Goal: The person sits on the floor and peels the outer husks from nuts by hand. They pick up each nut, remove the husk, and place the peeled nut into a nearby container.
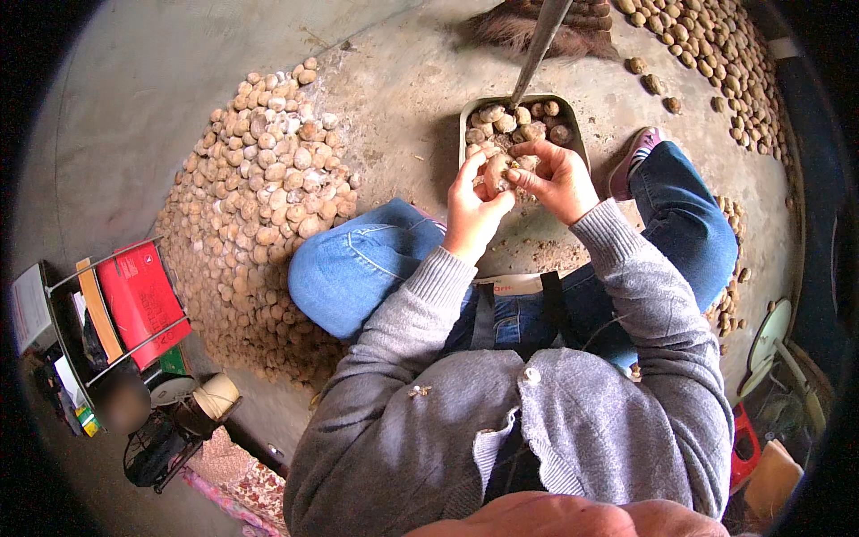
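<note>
Over a rectangular pan on the floor, my left hand holds a light brown potato. My right hand has its thumb and fingertips on the right side of the same potato, where small yellowish-green sprouts show. The pan holds several potatoes and loose crumbs, partly hidden behind my hands. A long pole rises from the pan's far edge; whether it is fixed to the pan I cannot tell.
A large potato heap lies beside my left knee, with whitish patches. Another potato pile spreads at the far right. Dirt crumbs lie between my legs. A rack with a red box stands left; a red plastic thing sits behind right.
</note>
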Demonstrator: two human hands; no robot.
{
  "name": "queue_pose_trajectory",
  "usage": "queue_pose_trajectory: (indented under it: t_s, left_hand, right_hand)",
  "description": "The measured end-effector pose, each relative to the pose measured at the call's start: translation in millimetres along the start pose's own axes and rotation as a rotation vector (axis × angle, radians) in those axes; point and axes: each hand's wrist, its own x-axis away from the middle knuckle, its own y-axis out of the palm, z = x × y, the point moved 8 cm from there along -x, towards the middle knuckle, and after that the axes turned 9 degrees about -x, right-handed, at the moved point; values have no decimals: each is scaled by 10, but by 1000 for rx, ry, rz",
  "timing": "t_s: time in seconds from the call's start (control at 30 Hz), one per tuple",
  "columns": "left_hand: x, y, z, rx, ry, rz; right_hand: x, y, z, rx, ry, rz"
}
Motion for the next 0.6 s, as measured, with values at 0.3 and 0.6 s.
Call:
queue_pose_trajectory:
  t_s: [0.3,0.6]
  left_hand:
    - [98,192,167,223,-52,-151]
    - [14,96,39,411,-223,-79]
  right_hand:
    - [-144,-470,39,299,-8,294]
    - [-109,-398,152,164,171,147]
